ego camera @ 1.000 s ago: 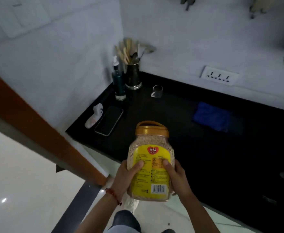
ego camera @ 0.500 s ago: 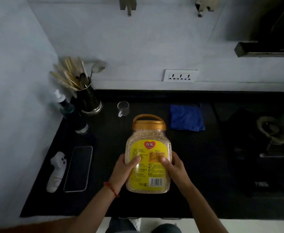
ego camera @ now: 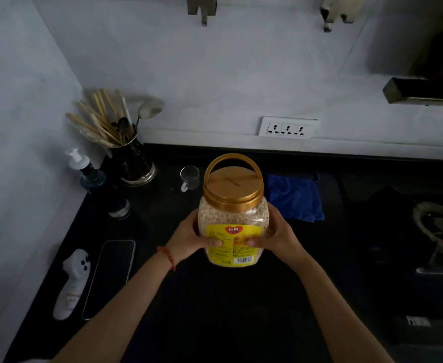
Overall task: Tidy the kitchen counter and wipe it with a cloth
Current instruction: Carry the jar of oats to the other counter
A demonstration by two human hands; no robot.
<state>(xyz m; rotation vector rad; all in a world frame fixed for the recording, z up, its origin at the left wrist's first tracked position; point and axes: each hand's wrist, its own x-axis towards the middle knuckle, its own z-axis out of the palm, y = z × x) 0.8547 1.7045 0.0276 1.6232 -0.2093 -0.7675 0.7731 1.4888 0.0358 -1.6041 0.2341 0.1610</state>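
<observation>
Head view: left hand (ego camera: 186, 238) and right hand (ego camera: 278, 238) clasp clear squarish plastic jar (ego camera: 233, 224), ribbed gold lid

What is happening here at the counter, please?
A person holds a large jar of grain with a gold lid in both hands, left hand and right hand, over the black counter. A blue cloth lies unused behind it; a phone and a small glass cup are still out.

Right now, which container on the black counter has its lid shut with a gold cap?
The clear plastic jar with the yellow label, held between both hands; the small glass cup is open and the pump bottle has a white pump.
</observation>
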